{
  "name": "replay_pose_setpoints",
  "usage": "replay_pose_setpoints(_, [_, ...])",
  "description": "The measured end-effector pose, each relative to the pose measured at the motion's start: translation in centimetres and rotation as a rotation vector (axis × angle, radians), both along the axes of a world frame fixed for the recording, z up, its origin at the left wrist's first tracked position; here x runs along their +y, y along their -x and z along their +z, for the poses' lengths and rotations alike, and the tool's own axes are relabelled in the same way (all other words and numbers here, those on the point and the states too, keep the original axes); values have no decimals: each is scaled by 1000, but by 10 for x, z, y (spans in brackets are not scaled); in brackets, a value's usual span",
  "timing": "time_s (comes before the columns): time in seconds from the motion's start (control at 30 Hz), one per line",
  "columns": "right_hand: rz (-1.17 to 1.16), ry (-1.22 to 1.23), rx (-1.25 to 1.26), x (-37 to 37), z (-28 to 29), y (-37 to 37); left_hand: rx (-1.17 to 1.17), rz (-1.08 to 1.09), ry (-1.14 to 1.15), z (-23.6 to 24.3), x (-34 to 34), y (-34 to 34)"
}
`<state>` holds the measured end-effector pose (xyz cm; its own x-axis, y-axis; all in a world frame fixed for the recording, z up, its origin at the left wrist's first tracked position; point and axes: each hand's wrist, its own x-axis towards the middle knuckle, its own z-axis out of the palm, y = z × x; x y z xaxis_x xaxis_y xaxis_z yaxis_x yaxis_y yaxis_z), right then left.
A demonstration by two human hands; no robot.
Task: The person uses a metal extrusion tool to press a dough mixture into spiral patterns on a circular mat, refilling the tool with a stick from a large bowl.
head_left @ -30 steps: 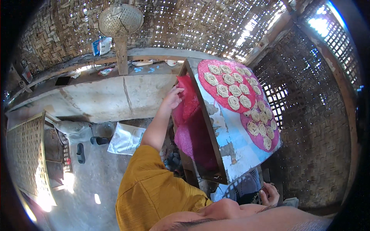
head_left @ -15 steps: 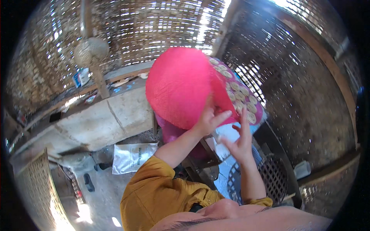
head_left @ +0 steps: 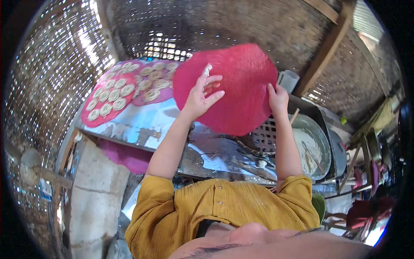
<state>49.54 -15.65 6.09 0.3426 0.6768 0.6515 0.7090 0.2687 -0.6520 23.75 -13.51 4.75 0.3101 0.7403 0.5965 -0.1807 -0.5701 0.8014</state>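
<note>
A round, floppy red mat (head_left: 241,90) is held up tilted before me, above the table. My right hand (head_left: 278,100) pinches its right edge, thumb on the near face and the other fingers hidden behind. My left hand (head_left: 203,96) is in front of the mat's left part with fingers spread, holding nothing I can see. A whitish smear shows by its fingertips. To the left on the table lie a pink mat (head_left: 98,117) and a purple mat (head_left: 140,100), both bearing several pale coiled rounds (head_left: 120,103).
A basin (head_left: 325,149) of pale batter with a stick in it stands right of my right forearm. A dark open-weave basket (head_left: 264,137) sits below the red mat. Beyond are a clear plastic container (head_left: 288,81), a wooden post (head_left: 325,49) and woven walls.
The view has turned right, bringing the batter basin into sight. The red mat has moved over to my right hand, which now grips its edge; my left hand has come off it.
</note>
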Motion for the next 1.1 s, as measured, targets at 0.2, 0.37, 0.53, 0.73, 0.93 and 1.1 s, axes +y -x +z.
replay_pose_setpoints(0.2, [-449, 326, -74, -36, -102, -123, 41, 74, 155, -75, 27, -70])
replay_pose_setpoints(0.37, [-509, 586, 31, -50, -153, -150, 330, 344, 189, -144, 46, -76])
replay_pose_setpoints(0.53, [-266, 476, 387, -65, -154, -154, 385, 325, 415, -162, 52, -88])
replay_pose_setpoints(0.73, [-25, 429, 784, -88, -124, -128, 165, 205, 616, -169, 53, -91])
replay_pose_setpoints(0.93, [243, 417, 1360, -84, -131, -151, 96, 208, 584, -162, 53, -99])
replay_pose_setpoints(1.1, [333, 448, 1367, -95, -134, -152, 207, 303, 513, -175, 65, -97])
